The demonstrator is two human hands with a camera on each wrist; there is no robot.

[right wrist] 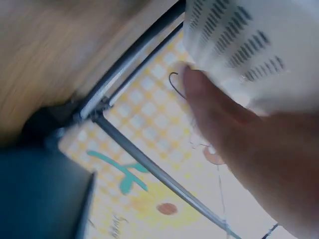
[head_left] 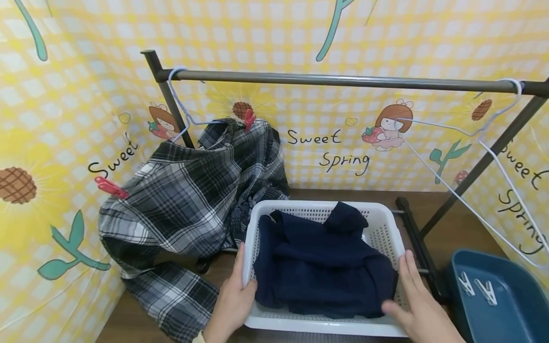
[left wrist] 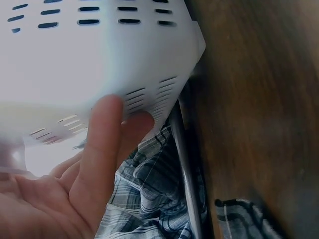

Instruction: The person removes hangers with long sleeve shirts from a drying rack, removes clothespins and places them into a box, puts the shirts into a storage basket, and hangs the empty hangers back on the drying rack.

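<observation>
A white plastic laundry basket [head_left: 321,325] with slotted walls holds a dark navy garment [head_left: 321,262], loosely folded inside. My left hand [head_left: 233,297] grips its left side, thumb by the rim and fingers along the outside. The left wrist view shows those fingers [left wrist: 102,144] against the basket's outer wall [left wrist: 55,64]. On the right side my right hand [head_left: 418,302] holds the rim, its thumb reaching inside over the cloth and its fingers lying along the outer edge. In the blurred right wrist view, a finger [right wrist: 209,99] is beside the slotted wall [right wrist: 234,40].
A dark metal rack [head_left: 300,78] crosses behind the basket. A plaid shirt [head_left: 180,190] hangs at left on a hanger, with red clothespins [head_left: 110,187] on it. A bare hanger [head_left: 459,190] hangs at right, above a blue tub [head_left: 506,324] with white clothespins [head_left: 486,291].
</observation>
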